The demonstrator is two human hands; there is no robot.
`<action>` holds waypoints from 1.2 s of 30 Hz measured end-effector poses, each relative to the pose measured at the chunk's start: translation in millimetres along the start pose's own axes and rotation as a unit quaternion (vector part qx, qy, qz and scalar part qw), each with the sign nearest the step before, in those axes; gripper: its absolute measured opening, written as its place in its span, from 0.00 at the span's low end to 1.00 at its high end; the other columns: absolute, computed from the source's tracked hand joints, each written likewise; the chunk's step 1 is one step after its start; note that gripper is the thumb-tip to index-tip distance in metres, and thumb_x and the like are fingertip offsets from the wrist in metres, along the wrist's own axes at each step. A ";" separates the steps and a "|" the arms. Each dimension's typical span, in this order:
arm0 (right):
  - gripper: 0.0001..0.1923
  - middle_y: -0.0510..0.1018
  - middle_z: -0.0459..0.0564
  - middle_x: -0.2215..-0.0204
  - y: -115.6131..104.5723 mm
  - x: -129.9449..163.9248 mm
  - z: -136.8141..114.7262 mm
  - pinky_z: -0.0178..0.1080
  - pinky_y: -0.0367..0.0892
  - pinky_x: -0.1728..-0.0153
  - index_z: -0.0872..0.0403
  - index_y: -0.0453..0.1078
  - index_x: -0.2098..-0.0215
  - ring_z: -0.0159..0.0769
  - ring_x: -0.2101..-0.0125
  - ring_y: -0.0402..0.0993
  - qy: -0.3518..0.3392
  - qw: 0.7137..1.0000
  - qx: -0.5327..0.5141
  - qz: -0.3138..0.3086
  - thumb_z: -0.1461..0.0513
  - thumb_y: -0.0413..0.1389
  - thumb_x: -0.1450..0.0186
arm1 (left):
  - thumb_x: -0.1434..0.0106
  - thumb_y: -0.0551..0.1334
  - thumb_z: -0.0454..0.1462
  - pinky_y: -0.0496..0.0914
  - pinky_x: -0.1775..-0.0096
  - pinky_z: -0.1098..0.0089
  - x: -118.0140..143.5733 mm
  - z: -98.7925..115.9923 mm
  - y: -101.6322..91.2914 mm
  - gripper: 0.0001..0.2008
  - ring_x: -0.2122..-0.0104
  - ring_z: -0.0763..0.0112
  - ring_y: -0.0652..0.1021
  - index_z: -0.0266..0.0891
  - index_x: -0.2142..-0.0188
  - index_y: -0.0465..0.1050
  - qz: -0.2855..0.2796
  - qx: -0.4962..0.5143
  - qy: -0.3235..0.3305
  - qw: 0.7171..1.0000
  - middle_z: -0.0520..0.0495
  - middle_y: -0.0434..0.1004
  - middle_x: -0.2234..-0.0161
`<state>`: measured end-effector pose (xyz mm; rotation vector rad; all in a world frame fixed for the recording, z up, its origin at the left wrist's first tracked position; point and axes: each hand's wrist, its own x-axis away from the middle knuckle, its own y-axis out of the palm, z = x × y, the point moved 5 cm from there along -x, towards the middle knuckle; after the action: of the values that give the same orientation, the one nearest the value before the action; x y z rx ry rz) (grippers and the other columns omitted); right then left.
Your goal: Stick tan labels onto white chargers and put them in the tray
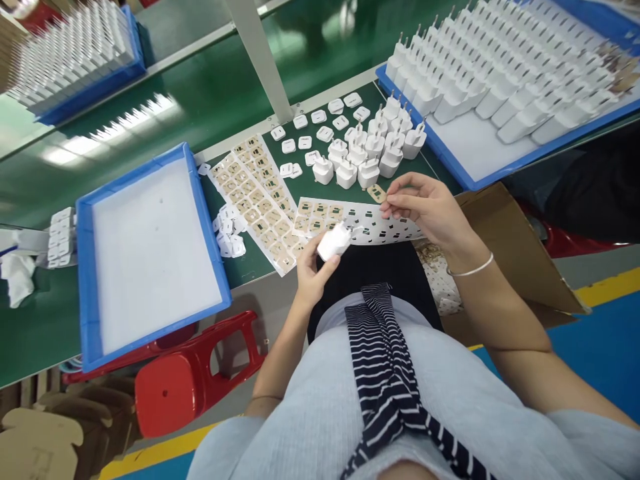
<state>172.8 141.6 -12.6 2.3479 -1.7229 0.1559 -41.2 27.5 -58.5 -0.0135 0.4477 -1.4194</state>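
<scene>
One blue-rimmed tray (155, 247) lies flat on the green bench (43, 333), well to the left of the left hand. Nearer that hand, I see a heap of small white pieces (230, 233), then tan label sheets (255, 200) just beyond it. The left hand (314, 275) grips a white plug adapter (334, 241) between thumb and fingers. Ahead, between both hands, a cluster of similar adapters (370, 150) stands pins up. The right hand (430, 207) pinches one tan label (377, 193), apart from the gripped adapter. Beyond the right hand, a second tray (475, 147) carries rows of adapters (500, 80); a cardboard box (510, 247) sits beside that forearm.
</scene>
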 end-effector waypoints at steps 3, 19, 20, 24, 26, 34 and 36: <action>0.12 0.80 0.44 0.72 1.1 19.0 -2.7 0.34 0.70 0.72 0.50 0.70 0.62 0.32 0.72 0.79 -0.002 1.000 -0.006 0.019 0.59 0.67 0.41 | 0.29 0.57 0.53 0.77 0.51 0.57 -6.9 6.3 -1.6 0.24 0.52 0.59 0.82 0.44 0.41 0.68 0.046 0.054 -0.048 0.996 0.40 0.80 0.49; 0.14 0.72 0.42 0.77 35.1 41.5 23.6 0.31 0.61 0.77 0.54 0.69 0.73 0.26 0.77 0.66 0.099 0.973 -0.194 -0.075 0.57 0.68 0.43 | 0.29 0.59 0.49 0.75 0.47 0.57 -24.0 54.6 10.9 0.19 0.44 0.59 0.77 0.49 0.45 0.59 -0.068 0.028 0.017 0.997 0.42 0.74 0.46; 0.14 0.72 0.43 0.77 35.5 43.1 20.0 0.31 0.61 0.77 0.54 0.69 0.73 0.26 0.77 0.66 0.094 0.975 -0.189 -0.072 0.57 0.68 0.43 | 0.29 0.58 0.51 0.76 0.49 0.57 -21.4 54.2 12.5 0.19 0.46 0.59 0.78 0.49 0.44 0.58 -0.088 0.038 0.011 0.995 0.42 0.75 0.47; 0.12 0.73 0.44 0.77 37.9 56.0 -4.3 0.33 0.62 0.76 0.53 0.69 0.73 0.28 0.76 0.67 0.062 0.982 -0.155 -0.087 0.57 0.66 0.40 | 0.28 0.52 0.55 0.75 0.50 0.58 -13.6 59.7 10.3 0.23 0.50 0.58 0.77 0.48 0.40 0.60 -0.128 0.019 0.014 0.991 0.41 0.73 0.48; 0.11 0.73 0.44 0.77 41.2 64.0 -17.6 0.33 0.63 0.76 0.52 0.70 0.72 0.29 0.77 0.67 0.046 0.985 -0.125 -0.105 0.57 0.65 0.38 | 0.28 0.51 0.55 0.74 0.50 0.58 -12.3 67.8 8.9 0.24 0.50 0.58 0.76 0.48 0.40 0.61 -0.141 0.010 0.049 0.989 0.41 0.73 0.48; 0.16 0.73 0.43 0.79 56.7 78.2 -43.0 0.33 0.64 0.78 0.51 0.69 0.73 0.29 0.78 0.68 0.020 0.991 -0.050 -0.126 0.53 0.68 0.39 | 0.29 0.51 0.57 0.74 0.50 0.55 -12.0 87.3 5.9 0.23 0.53 0.58 0.76 0.48 0.44 0.62 -0.117 -0.036 0.103 0.987 0.42 0.73 0.53; 0.16 0.73 0.43 0.80 58.4 78.5 -44.4 0.33 0.65 0.78 0.51 0.69 0.74 0.28 0.78 0.68 0.016 0.990 -0.048 -0.128 0.54 0.68 0.39 | 0.29 0.52 0.56 0.74 0.50 0.55 -11.4 88.1 5.5 0.22 0.52 0.58 0.76 0.48 0.44 0.63 -0.116 -0.021 0.106 0.987 0.42 0.73 0.53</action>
<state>143.3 62.9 54.4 2.4524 -1.3658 0.0655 -9.9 16.8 24.1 0.0540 0.6682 -1.6475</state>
